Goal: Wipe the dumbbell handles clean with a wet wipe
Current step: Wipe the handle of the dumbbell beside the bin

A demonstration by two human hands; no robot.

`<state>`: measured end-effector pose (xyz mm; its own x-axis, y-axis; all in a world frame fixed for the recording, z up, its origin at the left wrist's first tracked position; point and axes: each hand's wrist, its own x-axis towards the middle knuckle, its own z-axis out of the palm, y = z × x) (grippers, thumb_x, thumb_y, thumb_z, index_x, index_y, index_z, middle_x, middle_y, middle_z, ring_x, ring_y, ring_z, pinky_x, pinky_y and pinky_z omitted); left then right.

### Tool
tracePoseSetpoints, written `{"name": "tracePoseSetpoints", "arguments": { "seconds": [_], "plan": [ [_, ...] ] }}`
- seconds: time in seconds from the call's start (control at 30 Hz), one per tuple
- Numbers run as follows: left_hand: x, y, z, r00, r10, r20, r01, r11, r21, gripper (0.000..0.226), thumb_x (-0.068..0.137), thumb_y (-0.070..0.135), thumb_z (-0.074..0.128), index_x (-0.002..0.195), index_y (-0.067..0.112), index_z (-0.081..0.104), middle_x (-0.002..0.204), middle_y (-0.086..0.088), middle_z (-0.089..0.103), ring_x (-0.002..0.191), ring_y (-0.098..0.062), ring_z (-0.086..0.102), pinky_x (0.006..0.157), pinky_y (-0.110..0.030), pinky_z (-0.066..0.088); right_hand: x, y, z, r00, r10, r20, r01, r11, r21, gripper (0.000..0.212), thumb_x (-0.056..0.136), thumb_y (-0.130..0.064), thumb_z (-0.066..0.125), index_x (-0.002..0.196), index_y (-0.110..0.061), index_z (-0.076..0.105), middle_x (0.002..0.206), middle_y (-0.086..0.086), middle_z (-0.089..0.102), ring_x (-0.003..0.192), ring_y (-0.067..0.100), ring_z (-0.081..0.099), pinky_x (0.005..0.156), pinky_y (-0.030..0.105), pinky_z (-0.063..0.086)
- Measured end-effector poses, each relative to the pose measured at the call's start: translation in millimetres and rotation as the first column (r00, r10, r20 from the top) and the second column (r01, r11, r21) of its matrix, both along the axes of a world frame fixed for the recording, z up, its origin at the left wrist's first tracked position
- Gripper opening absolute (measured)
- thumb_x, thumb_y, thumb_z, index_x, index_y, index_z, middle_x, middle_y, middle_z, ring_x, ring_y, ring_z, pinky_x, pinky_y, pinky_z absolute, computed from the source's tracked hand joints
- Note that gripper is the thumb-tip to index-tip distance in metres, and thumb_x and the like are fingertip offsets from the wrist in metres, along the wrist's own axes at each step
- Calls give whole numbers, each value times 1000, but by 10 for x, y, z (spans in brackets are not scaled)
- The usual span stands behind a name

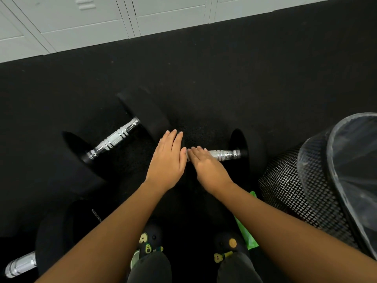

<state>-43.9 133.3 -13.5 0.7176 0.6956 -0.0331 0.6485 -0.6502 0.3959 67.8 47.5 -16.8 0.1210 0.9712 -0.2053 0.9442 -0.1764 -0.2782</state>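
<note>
A black dumbbell lies across the floor mat in front of me, its chrome handle point(224, 155) running to the right head point(253, 152). My right hand point(206, 166) lies palm-down over the left part of that handle, fingers fairly straight and nails showing. My left hand point(167, 158) is flat beside it with straight fingers, covering this dumbbell's left head. No wipe shows; whatever is under the right palm is hidden. A second dumbbell with a bare chrome handle point(114, 139) lies at an angle to the left.
A third dumbbell's handle point(20, 264) pokes in at the lower left. A black mesh bin point(289, 193) with a clear liner stands close on the right. A green packet point(247, 235) lies by my right foot. Grey lockers point(81, 23) line the far edge of the mat.
</note>
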Motion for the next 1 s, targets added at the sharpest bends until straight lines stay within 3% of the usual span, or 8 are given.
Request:
{"name": "tracePoseSetpoints", "arguments": {
  "seconds": [0.1,0.23,0.37,0.57,0.7,0.73,0.87,1.0],
  "plan": [
    [-27,9,9,1000,-20,0,20,1000,1,56,94,33,24,135,0,44,140,-19,45,134,-32,37,106,-48,38,42,-126,16,999,17,-30,-15,999,50,63,90,3,44,146,-4,17,154,13,19,144,23,14,115,27,1],
    [-39,18,9,999,-34,4,34,999,-3,59,93,35,21,138,1,40,143,-18,41,137,-31,33,112,-45,30,138,-223,-2,996,-85,-14,86,993,87,61,76,13,58,134,2,42,138,21,46,131,34,41,110,37,18],
    [-16,12,-1,1000,-14,-14,14,1000,6,59,93,34,20,137,2,41,142,-17,42,137,-32,33,112,-45,25,77,-14,38,988,-132,-73,131,991,-24,55,93,1,40,145,-7,25,152,11,28,142,23,20,118,31,9],
    [-18,25,-6,999,-21,-24,22,999,30,57,93,33,22,136,1,43,141,-18,44,136,-33,35,111,-45,23,-24,-38,17,996,-57,-70,58,998,11,63,90,3,46,146,-6,20,153,12,23,143,23,15,118,30,9],
    [-23,17,-6,1000,-15,-12,15,1000,28,58,93,34,21,138,2,40,143,-17,42,137,-31,32,112,-42,19,69,-277,-66,995,-98,-7,98,993,67,63,71,13,64,131,3,47,135,21,50,128,35,45,108,39,22],
    [-19,13,-6,1000,-11,-11,11,1000,23,59,93,34,20,138,3,40,143,-16,41,138,-31,31,113,-41,18,80,-276,-69,994,-113,4,112,991,69,63,72,13,64,131,3,47,134,21,50,127,36,45,108,40,24],
    [-7,2,-9,1000,-3,-6,3,1000,20,59,93,34,20,138,3,40,143,-17,41,138,-32,31,112,-44,20,47,-45,20,989,-134,-58,132,990,-43,59,91,3,42,146,-5,21,153,13,22,143,25,15,119,33,9],
    [2,5,-1,1000,8,0,-8,1000,8,60,92,35,20,137,2,41,143,-17,42,137,-32,32,112,-46,22,-57,59,29,995,-79,-54,77,996,-39,57,93,0,41,146,-6,20,153,13,23,143,24,15,118,32,9]
  ]
}}
